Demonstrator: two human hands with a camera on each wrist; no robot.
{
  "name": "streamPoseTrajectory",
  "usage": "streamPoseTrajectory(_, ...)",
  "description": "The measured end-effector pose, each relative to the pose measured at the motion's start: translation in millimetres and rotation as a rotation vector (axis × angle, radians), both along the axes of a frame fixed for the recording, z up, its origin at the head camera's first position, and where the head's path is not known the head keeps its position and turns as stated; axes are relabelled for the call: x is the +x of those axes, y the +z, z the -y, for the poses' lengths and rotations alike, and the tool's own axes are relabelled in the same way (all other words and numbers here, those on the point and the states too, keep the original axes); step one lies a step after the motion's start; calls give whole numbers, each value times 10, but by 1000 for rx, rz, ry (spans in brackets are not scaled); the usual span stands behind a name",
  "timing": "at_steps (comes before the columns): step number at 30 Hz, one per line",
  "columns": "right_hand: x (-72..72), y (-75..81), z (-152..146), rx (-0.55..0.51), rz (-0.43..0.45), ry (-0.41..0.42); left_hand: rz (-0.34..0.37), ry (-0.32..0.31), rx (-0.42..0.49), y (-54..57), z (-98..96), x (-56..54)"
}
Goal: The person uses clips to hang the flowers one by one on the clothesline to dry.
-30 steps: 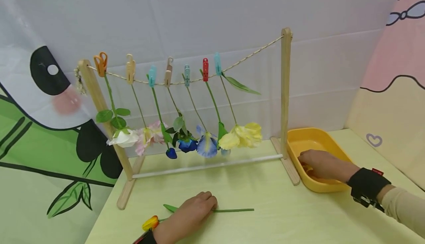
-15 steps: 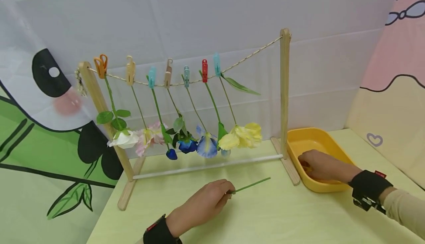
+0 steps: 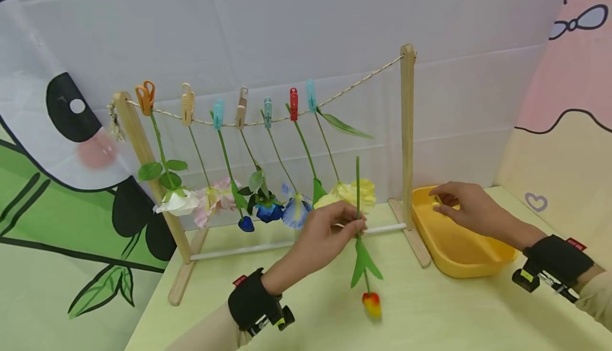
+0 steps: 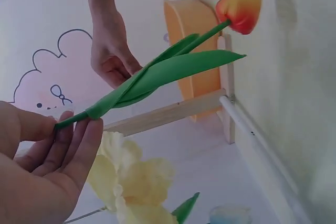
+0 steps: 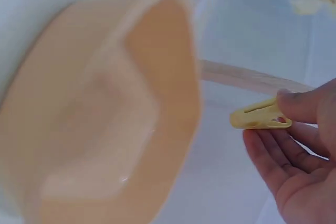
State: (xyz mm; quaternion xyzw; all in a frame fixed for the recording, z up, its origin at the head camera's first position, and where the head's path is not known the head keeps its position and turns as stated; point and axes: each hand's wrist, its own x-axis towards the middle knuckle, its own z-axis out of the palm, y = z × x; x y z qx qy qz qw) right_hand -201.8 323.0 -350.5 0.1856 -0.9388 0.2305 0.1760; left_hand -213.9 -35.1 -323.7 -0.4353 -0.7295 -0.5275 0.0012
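My left hand (image 3: 330, 234) pinches the green stem of a tulip (image 3: 371, 305) between thumb and fingers. Its red and yellow bloom points down and the bare stem end stands up, in front of the hanging yellow flower (image 3: 365, 191). In the left wrist view the tulip's long leaves (image 4: 157, 74) spread past the fingertips. Above the yellow basin (image 3: 459, 245), my right hand (image 3: 470, 207) holds a small yellow clothespin (image 5: 260, 115) between thumb and fingers, plainly seen in the right wrist view.
A wooden stand with a right post (image 3: 407, 144) carries a sagging rope (image 3: 363, 79). Several clothespins, among them a red one (image 3: 294, 104), hold flowers upside down along it, from a white rose (image 3: 179, 202) to the yellow flower. A white rod (image 3: 248, 249) joins the feet.
My left hand has lifted the tulip from the table, moved right and turned it bloom down. My right hand has risen out of the basin with the yellow clothespin.
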Motion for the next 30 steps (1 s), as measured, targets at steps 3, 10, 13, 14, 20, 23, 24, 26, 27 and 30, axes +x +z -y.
streamPoseTrajectory(3, 30, 220, 101, -88, -67, -4, 6, 20, 73, 164, -89, -74)
streamPoseTrajectory(10, 28, 785, 401, -238, -255, 17, -135, 113, 146, 394, -253, -303)
streamPoseTrajectory(13, 7, 1014, 515, -277, -328, 32, -154, 150, 153, 443, -306, -376)
streamPoseTrajectory(14, 1, 1087, 551, -288, -352, 44, -140, 152, 160, 457, -323, -398)
streamPoseTrajectory(20, -86, 1499, 806, -345, -446, 121, -51, 137, 229, 526, -410, -571)
streamPoseTrajectory(23, -193, 1702, 960, -374, -475, 142, -56, 154, 248, 556, -430, -655)
streamPoseTrajectory(24, -240, 1765, 1009, -384, -482, 148, -50, 154, 255, 561, -434, -681)
streamPoseTrajectory(26, -330, 1882, 1109, -407, -490, 155, -34, 159, 264, 569, -441, -721)
streamPoseTrajectory(27, -377, 1935, 1159, -421, -490, 158, -21, 160, 269, 572, -443, -735)
streamPoseTrajectory(30, -502, 2071, 1296, -446, -491, 174, 24, 156, 290, 579, -455, -769)
